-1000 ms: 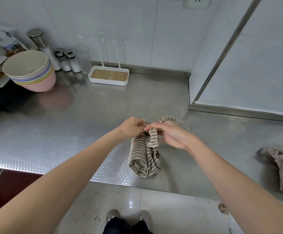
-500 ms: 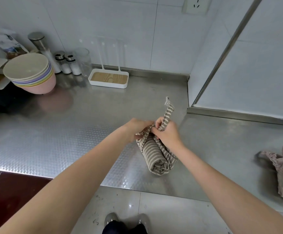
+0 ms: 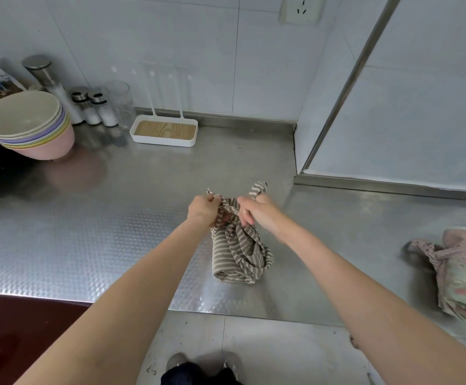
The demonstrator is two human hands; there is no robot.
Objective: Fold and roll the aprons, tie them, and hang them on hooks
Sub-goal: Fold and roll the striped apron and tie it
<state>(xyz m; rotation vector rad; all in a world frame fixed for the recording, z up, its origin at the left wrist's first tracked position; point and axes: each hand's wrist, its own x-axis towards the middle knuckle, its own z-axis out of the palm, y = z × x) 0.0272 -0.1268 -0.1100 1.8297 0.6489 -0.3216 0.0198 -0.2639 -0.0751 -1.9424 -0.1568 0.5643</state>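
Observation:
A rolled brown-and-white striped apron (image 3: 234,257) lies on the steel counter (image 3: 115,218) near its front edge. At the roll's far end my left hand (image 3: 202,211) grips one striped strap, whose tip pokes out to the left. My right hand (image 3: 257,211) grips the other strap, its end sticking up to the right. The two straps cross between my hands above the roll. A second, pink floral apron (image 3: 459,273), bundled and tied, lies at the counter's right edge.
A stack of pastel bowls (image 3: 29,126) stands at the back left, with a tall grinder (image 3: 45,76), two shakers (image 3: 93,107) and a glass (image 3: 120,104) beside it. A white tray with a wooden base (image 3: 165,132) sits against the tiled wall. A wall corner juts in at right.
The straps were wrapped over the roll and crossed. My hands have drawn apart, each pulling a strap end outward, and the roll has shifted slightly on the counter.

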